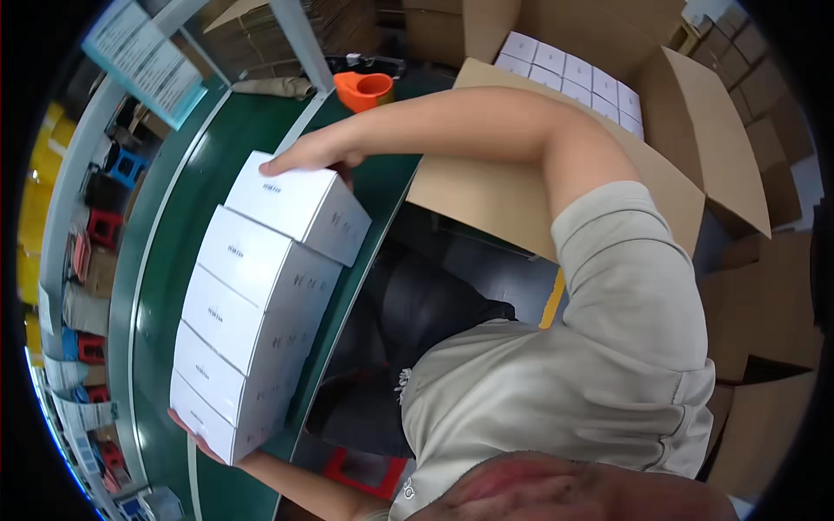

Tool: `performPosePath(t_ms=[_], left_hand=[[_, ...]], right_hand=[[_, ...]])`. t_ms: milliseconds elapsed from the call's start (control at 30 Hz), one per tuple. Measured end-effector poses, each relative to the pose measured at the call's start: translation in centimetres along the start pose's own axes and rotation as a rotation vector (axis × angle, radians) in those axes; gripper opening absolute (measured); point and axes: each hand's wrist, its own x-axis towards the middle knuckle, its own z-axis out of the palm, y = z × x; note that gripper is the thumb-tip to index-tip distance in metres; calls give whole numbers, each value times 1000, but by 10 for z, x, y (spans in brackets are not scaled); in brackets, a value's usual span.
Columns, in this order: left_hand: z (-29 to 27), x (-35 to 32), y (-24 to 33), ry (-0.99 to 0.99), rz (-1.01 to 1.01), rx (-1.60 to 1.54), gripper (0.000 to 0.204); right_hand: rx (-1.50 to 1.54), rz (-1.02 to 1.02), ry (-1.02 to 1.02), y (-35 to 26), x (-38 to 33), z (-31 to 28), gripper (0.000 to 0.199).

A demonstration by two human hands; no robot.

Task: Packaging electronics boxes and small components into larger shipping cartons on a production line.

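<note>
Several white boxes (226, 313) stand side by side in a row on the green work table (161, 295). My right hand (314, 152) grips the box at the upper end (287, 198), its thumb on the top edge and its fingers partly hidden behind the box. That box sits slightly out of line with the others. At the opposite end, my left hand (201, 441) presses against the outer side of the last box (204, 417), most of its fingers hidden by it. The row is held between my two hands.
A large open carton (486, 174) with white boxes (573, 78) inside stands beside the table. Next to my right forearm is an orange plastic holder (369, 89). A printed sheet (143, 61) hangs on the metal frame. A red stool (365, 473) is below the table edge.
</note>
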Motion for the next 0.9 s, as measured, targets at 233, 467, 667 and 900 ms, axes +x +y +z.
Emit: performPosePath(t_ms=[233,467,667,900], left_hand=[[-6,8,-15,192,-386,-114,81],[0,-10,28,127,-532,221,85],[-12,-5,41,57,-679,546,87],[-40,-11,44,-28,-844,468,87]], right_hand=[[52,-8,16,5,-7,-18,77],[73,-35,-10,2,-10,-12,82],[-24,-1,-28,2,-1,-12,85],[-233,121,-41,-9,-1,-19,90]])
